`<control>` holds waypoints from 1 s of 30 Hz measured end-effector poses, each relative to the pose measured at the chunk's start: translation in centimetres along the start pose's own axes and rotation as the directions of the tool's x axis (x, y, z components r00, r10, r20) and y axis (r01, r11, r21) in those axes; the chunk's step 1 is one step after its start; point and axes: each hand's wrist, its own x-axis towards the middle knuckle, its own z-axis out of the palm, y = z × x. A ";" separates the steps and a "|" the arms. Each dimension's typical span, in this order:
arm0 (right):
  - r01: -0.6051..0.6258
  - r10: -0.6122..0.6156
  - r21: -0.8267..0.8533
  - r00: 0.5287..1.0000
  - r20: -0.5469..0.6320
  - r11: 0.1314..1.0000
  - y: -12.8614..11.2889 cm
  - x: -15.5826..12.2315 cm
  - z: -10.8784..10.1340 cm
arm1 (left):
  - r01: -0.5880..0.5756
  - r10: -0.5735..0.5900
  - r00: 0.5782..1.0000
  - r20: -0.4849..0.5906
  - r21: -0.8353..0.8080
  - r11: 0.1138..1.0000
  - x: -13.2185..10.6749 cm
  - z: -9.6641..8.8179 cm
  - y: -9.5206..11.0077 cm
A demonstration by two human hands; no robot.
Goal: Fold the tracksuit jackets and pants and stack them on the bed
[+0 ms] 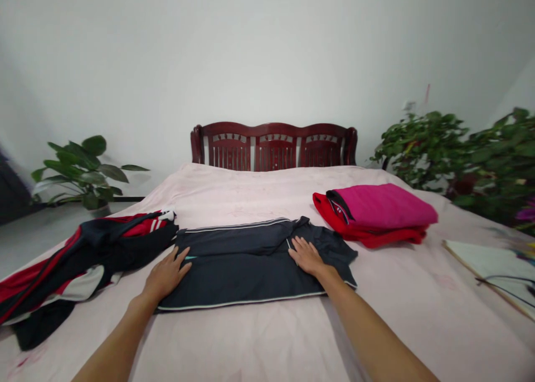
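Observation:
A dark navy garment with white piping (251, 270) lies folded flat on the pink bedsheet (238, 343), one short sleeve showing at its right end. My left hand (165, 275) rests open on the garment's left edge. My right hand (307, 256) lies flat on its right part, fingers spread, near the sleeve. Neither hand grips the cloth. To the left, touching the garment, sits a rumpled black, red and white jacket (86, 262). Beyond my right hand is a folded stack of magenta and red clothes (376, 214).
A dark red wooden headboard (273, 146) stands at the bed's far end. A leafy potted plant (86, 173) stands beyond the left side, with dense green plants (455, 159) to the right. A pale flat board (489, 273) with a dark cord lies at the right.

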 end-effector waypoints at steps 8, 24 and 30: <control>0.099 -0.138 0.273 0.982 0.130 0.957 4.2 -1.8 -5.3 | -0.012 0.012 1.000 -0.003 -0.003 1.000 0.1 -0.1 0.0; 0.178 -0.209 -0.275 0.974 -0.087 0.945 3.7 -7.1 -1.6 | 0.007 -0.006 1.000 -0.012 0.076 0.997 -0.4 -0.4 0.2; 0.151 -0.161 -0.089 0.979 -0.121 0.984 3.9 -2.0 -6.2 | 0.051 -0.034 0.984 -0.176 0.094 0.994 -0.1 -2.4 4.5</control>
